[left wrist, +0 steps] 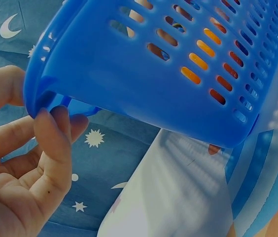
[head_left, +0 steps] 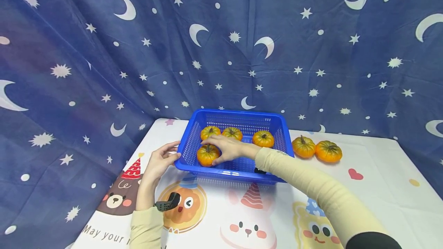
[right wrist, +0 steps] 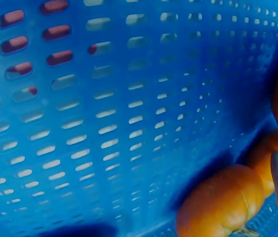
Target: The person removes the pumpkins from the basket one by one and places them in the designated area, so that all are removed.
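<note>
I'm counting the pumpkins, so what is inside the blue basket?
Inside the blue basket, four pumpkins show: two back left, one back right, one front left in the right hand. That hand and its forearm cover part of the interior; anything beneath them cannot be seen.

From the head, we look forward and down across the bench (head_left: 384,199) toward the curtain (head_left: 221,53). Our left wrist's view faces the basket's (left wrist: 119,84) outside, close up; our right wrist's looks closely into it, sharing pumpkins (right wrist: 220,202) with the head view.
</note>
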### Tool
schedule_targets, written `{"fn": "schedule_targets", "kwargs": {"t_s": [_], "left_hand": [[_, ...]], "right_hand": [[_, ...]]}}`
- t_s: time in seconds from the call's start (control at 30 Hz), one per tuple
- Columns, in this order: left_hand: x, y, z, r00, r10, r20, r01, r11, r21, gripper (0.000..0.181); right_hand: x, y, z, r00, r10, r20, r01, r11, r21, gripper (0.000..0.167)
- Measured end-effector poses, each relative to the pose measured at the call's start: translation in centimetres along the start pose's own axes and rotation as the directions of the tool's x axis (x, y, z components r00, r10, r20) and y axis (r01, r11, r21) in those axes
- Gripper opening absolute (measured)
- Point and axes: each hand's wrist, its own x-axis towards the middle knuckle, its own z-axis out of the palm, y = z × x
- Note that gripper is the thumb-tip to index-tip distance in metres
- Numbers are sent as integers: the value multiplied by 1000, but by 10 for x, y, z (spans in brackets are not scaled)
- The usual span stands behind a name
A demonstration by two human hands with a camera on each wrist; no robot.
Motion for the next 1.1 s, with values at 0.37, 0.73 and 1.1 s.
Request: {"fn": "schedule_targets", "kwargs": {"t_s": [0.37, 0.73, 1.1], "left_hand": [[3, 0, 3, 1000, -11, -4, 11, 1000, 6, 45], [4, 0, 3, 1000, 0, -2, 0, 1000, -2, 46], [1, 0, 0, 1000, 6, 1, -6, 1000, 7, 47]], "right_hand": [[2, 6, 6, 999, 37, 36, -38, 999, 31, 77], [2, 8, 9, 999, 14, 40, -17, 997, 81, 76], [3, 5, 8, 998, -26, 58, 22, 998, 63, 73]]}}
